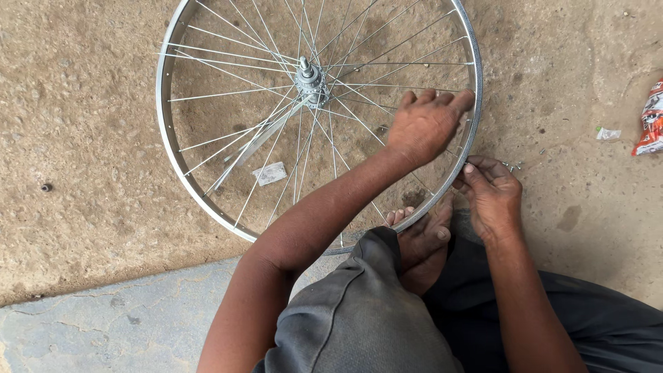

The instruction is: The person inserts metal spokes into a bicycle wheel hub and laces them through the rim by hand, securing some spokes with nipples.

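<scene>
On the sandy ground, a silver bicycle wheel (pixel 319 83) lies flat before the seated person's feet (pixel 423 238). The left hand (pixel 427 124) curls over spokes at the right rim; the right hand (pixel 492 195) pinches that rim's outer edge, beside small metal nipples (pixel 512 166).

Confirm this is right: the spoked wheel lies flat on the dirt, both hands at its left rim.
Not quite. The head view shows the spoked wheel flat on the dirt, but the left hand and right hand are at its right rim, not its left.
</scene>
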